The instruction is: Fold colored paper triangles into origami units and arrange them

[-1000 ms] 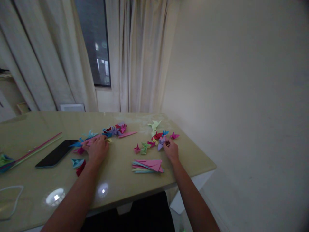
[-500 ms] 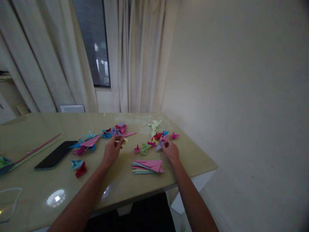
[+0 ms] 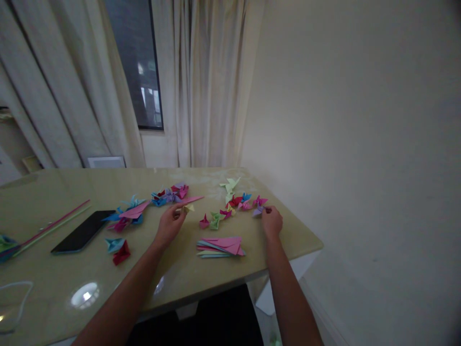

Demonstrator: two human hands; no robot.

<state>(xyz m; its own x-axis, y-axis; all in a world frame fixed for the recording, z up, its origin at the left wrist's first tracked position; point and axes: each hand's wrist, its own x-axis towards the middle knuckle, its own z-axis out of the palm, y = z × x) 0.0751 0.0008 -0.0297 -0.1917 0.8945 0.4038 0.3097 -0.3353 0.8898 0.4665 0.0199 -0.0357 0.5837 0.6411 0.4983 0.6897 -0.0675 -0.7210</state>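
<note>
Head view: the right hand (image 3: 272, 222) has slid toward the right of the frame, drawing a lilac folded piece (image 3: 258, 210) clear of the cluster of folded pieces (image 3: 230, 207) at centre. Its fingertips pinch the piece low over the table (image 3: 90, 182). The left hand (image 3: 169, 226) keeps its pinch on a small yellow folded piece (image 3: 188, 208), left of centre. That piece's long axis runs left-right, tip toward the right. The lilac one's heading is too small to tell.
</note>
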